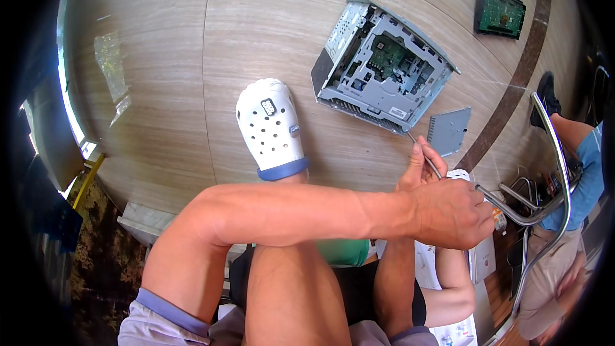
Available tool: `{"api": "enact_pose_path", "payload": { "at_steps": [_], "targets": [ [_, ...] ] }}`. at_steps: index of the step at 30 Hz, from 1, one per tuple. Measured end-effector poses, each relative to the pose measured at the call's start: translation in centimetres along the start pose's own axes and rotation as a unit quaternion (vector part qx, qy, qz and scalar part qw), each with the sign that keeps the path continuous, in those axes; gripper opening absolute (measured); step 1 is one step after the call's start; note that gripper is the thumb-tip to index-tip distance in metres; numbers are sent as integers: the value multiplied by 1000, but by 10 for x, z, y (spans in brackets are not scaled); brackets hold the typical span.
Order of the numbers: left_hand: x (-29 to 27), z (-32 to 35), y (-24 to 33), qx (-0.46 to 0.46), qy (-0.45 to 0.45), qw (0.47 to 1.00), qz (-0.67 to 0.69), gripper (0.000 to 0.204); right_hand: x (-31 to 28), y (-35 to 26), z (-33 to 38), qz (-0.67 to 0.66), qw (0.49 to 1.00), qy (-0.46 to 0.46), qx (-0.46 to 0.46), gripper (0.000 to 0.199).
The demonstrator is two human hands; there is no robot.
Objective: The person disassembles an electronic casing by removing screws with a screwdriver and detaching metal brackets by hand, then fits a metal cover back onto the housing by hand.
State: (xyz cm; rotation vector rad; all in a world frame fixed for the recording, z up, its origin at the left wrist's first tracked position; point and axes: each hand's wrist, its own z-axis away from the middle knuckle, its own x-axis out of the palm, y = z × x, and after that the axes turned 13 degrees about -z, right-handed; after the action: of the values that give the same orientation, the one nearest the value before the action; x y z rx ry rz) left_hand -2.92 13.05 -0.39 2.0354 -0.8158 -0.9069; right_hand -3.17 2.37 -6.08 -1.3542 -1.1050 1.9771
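My left arm crosses my lap to the right, and my left hand (451, 213) is a closed fist around the handle end of a thin screwdriver (428, 160). My right hand (416, 168) rises just behind it and pinches the metal shaft between its fingertips. The tip points up toward an opened grey metal electronics chassis (384, 67) that lies on the wood-pattern floor, with a green circuit board visible inside. A small grey metal plate (448, 129) lies on the floor beside the tip.
My foot in a white perforated clog (272, 125) rests left of the chassis. A separate green circuit board (500, 11) lies at the far right. A chrome chair frame (554, 173) and another seated person (580, 173) are at the right edge.
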Motion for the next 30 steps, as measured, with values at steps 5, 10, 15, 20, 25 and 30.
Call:
{"api": "enact_pose_path", "payload": {
  "at_steps": [5,10,15,20,25,30],
  "targets": [
    [2,1,0,1,10,1000,10,18,1,-3,0,-53,998,25,19,25],
    [5,1,1,10,10,1000,15,19,5,-10,-4,-39,998,36,16,22],
    [7,1,1,15,-3,1000,13,18,0,-6,-2,-36,999,17,31,22],
    [10,2,3,13,5,1000,12,18,2,0,-3,-43,999,16,21,23],
    [-6,1,-4,24,15,999,28,30,0,-41,-4,37,997,-61,10,28],
    [-48,37,-43,-49,-6,998,28,54,-35,-30,13,-227,972,-9,55,40]
  ]
}}
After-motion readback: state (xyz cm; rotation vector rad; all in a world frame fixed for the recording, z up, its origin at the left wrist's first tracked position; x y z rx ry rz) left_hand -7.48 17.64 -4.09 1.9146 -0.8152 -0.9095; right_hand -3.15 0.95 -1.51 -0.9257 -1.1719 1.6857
